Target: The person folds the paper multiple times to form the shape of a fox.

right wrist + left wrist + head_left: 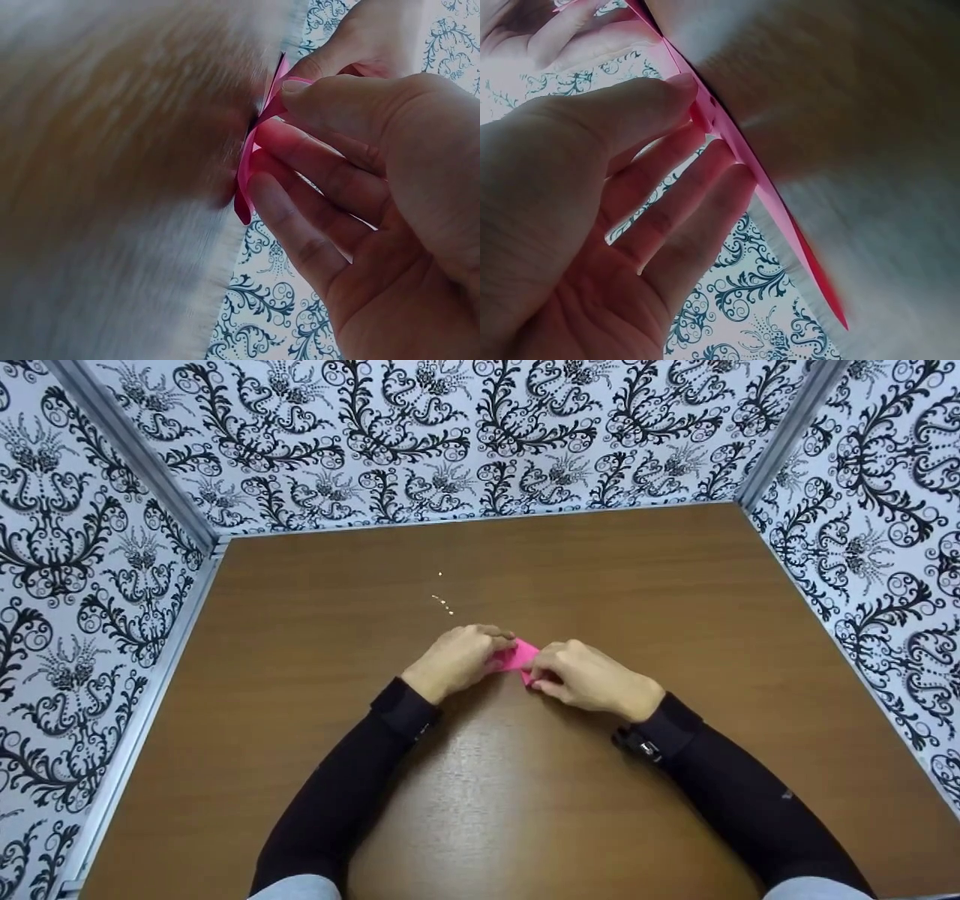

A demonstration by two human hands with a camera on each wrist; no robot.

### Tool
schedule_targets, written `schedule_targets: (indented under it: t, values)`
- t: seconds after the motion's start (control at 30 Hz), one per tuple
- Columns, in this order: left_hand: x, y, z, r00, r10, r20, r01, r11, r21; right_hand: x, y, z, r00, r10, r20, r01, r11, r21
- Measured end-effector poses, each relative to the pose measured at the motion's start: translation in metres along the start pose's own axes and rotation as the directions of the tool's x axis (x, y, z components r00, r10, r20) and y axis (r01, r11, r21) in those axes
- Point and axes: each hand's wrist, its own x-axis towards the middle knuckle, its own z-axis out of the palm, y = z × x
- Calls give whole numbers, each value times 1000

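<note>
A small sheet of pink paper [517, 655] with folded parts lies on the wooden table between the two hands. My left hand [466, 658] holds its left part, thumb and fingertips on the paper near the tabletop. Edge-on in the left wrist view, the pink paper [739, 146] runs as a thin strip under those fingertips. At the right end, my right hand [589, 675] pinches a flap of it between thumb and fingers. The right wrist view shows this pink flap [276, 109] raised under the thumb, with the other fingertips resting along the lower part.
Several tiny pale bits [443, 602] lie on the wooden table [600, 570] beyond the hands. Patterned black-and-white panels [420, 442] in grey metal frames stand along the back, left and right edges. Dark sleeves [337, 787] cover both forearms, with a small device at each wrist.
</note>
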Motion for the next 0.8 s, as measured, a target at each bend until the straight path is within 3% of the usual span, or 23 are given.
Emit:
schedule_targets:
  t: [0.37, 0.8]
  values:
    - [1, 5, 1, 998, -35, 45, 31, 996, 80, 1, -1, 0, 1000, -9, 7, 9, 1000, -4]
    - [-1, 4, 1, 999, -23, 31, 19, 992, 125, 1, -3, -10, 998, -24, 64, 21, 999, 48]
